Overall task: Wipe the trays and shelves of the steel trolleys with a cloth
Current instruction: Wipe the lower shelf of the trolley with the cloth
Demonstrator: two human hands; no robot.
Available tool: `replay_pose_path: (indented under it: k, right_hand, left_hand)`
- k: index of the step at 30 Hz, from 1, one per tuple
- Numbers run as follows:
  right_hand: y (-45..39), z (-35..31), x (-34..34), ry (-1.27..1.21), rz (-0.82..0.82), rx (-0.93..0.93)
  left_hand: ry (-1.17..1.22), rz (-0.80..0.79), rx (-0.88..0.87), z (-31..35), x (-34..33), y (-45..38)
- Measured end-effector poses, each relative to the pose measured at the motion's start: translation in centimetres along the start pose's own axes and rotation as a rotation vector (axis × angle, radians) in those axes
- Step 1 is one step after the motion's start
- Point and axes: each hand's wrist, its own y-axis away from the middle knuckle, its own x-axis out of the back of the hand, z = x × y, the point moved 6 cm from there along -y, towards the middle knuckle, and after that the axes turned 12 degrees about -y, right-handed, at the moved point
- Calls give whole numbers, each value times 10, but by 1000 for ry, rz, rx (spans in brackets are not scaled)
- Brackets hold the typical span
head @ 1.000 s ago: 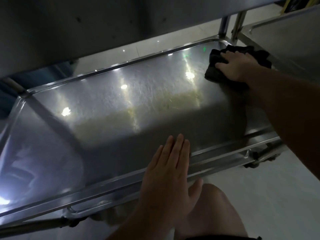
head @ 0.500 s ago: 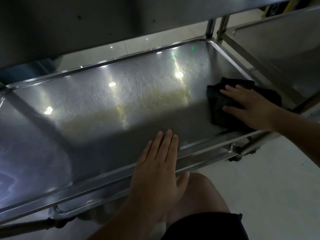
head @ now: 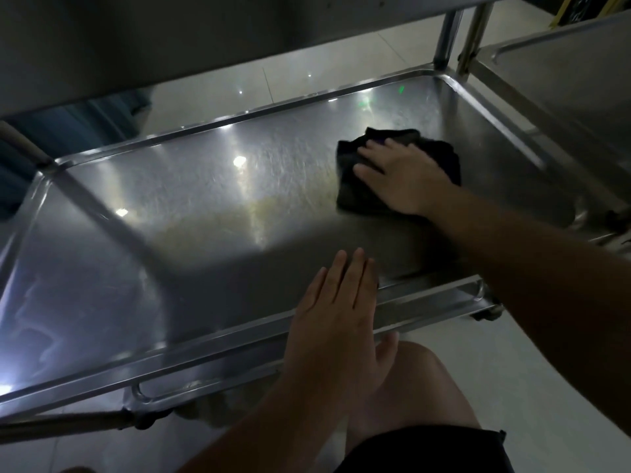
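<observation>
So the cloth (head: 396, 172) I'm working with is a dark, soft rag, bunched up and floppy, obviously light, and I'd guess it drags a bit on the steel rather than gliding. There's nothing on it to grab as such, so I'd say the way to handle it is a flat palm on top, pushing down so it spreads and doesn't roll up under my fingers. That's what my right hand (head: 406, 179) is doing now: fingers straight and a little spread, lying flat across the cloth and pressing it onto the shelf (head: 205, 206), with the rag sticking out past my fingertips and on the far side of the hand. It sits toward the far right part of the shelf, not quite at the rim. My left hand (head: 338, 312) is open too, fingers together and straight, resting over the near rim of the shelf, with the thumb hanging off the near side, holding nothing, probably just steadying the trolley. The steel looks hard, slick and scuffed, with a yellowish patch between my hands, so I reckon it wants firm pressure. There's a second trolley (head: 563, 73) just past my right hand.
</observation>
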Motion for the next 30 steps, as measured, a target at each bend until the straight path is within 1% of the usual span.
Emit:
replay_pose_path:
  k: [3,5,7,10,12,14,15,18,20,22,24,27,28,30]
  right_hand:
    - [42,-5,-7,-37,-81,151]
    - [65,12,2,-47,-86,152]
    - [70,42,19,12,-14,58]
    - [52,77,41,140,79,-184]
    - [33,76,39,118,102,-319]
    - [14,53,25,102,108,-344]
    - [4,34,14,104,102,-310]
    - [-15,-38,-27,102,41,-128]
    - [-15,-77,-51,112,23,-24]
    - [-8,-98,-64,112,-5,60]
    - [9,-101,-64,112,-44,135]
    - [47,-84,-54,88,-108,226]
    - [59,-75,-48,78,-118,231]
    - [72,-51,-33,64,-115,184]
  left_hand:
    - [19,-3,-20,0,1,0]
    - [34,-13,-28,1,0,-1]
    - [41,-2,-22,3,1,-2]
    - [65,21,-11,2,3,0]
    - [84,29,-9,0,6,1]
    - [157,42,-7,-4,10,1]
    - [224,52,0,-7,13,1]
    - [396,91,28,-27,22,6]
    - [393,126,83,-49,24,17]
    - [339,147,158,-79,24,32]
    - [291,149,238,-113,21,49]
    - [228,120,367,-162,12,72]
    - [199,103,406,-175,9,78]
    - [169,78,480,-196,6,88]
